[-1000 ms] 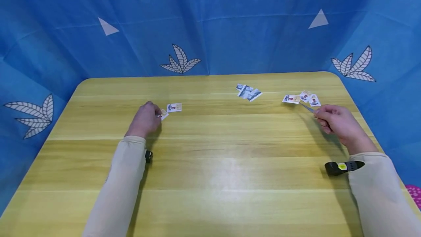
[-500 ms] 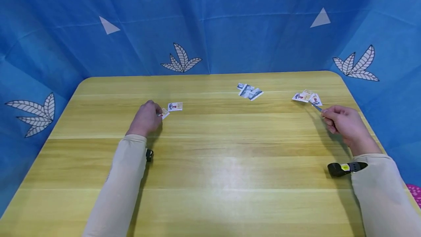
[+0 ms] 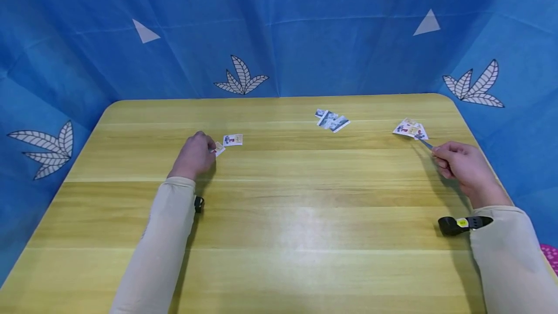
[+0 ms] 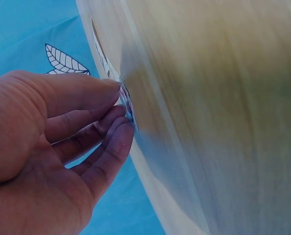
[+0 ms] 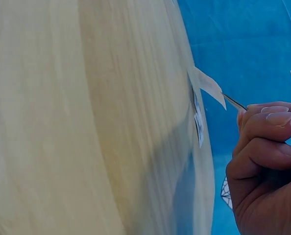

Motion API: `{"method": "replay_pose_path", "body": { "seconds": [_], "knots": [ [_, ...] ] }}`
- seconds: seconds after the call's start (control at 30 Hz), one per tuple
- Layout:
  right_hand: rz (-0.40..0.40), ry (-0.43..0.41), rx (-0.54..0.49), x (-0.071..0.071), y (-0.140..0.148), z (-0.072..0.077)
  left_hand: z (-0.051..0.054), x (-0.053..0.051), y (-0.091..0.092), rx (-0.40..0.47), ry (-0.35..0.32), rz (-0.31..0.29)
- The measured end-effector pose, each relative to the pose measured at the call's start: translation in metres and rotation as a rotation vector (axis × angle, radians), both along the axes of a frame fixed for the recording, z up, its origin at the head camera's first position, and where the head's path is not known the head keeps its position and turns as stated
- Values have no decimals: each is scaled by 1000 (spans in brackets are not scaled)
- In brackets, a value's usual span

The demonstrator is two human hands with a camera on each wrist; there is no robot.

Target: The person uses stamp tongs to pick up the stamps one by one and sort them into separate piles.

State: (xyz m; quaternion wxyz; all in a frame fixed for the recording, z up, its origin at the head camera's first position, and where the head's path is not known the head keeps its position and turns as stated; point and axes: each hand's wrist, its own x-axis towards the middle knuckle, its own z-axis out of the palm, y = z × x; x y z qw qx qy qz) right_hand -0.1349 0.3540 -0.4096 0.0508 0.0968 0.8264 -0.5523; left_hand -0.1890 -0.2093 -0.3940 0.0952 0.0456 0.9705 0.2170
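Observation:
In the head view my right hand pinches slim tweezers. Their tips hold a small printed stamp just over other stamps at the table's far right. The right wrist view shows the held stamp slightly curved and raised off the table, at the tip of the tweezers. On the left, my left hand touches a stamp with loosely bent fingers; part of that stamp is hidden beneath them. Another stamp lies flat just beyond it.
Several overlapping blue-grey stamps lie near the back edge, right of centre. A wooden table stretches between both arms. Behind it hangs a blue curtain. A black strapped device sits at my right wrist.
The right hand has moved rightward with the tweezers, bringing the held stamp from beside the right-hand stamps to over them. My left hand stays on its stamp; the view has shifted slightly.

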Motion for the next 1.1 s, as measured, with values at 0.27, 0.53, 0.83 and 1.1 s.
{"method": "replay_pose_path", "body": {
  "seconds": [0.27, 0.53, 0.83, 1.1],
  "knots": [
    [7, -17, 11, 2, 5, 2, 0, 0, 0, -2, 10, -3],
    [3, -31, 16, 5, 8, 1, -1, -1, -1, -2, 30, -14],
    [10, -95, -6, 4, 13, 2, 0, 0, -1, 13, 8, 18],
    [-3, -135, 46, 6, 16, 4, -2, -1, -1, 12, 15, 18]
  ]
}}
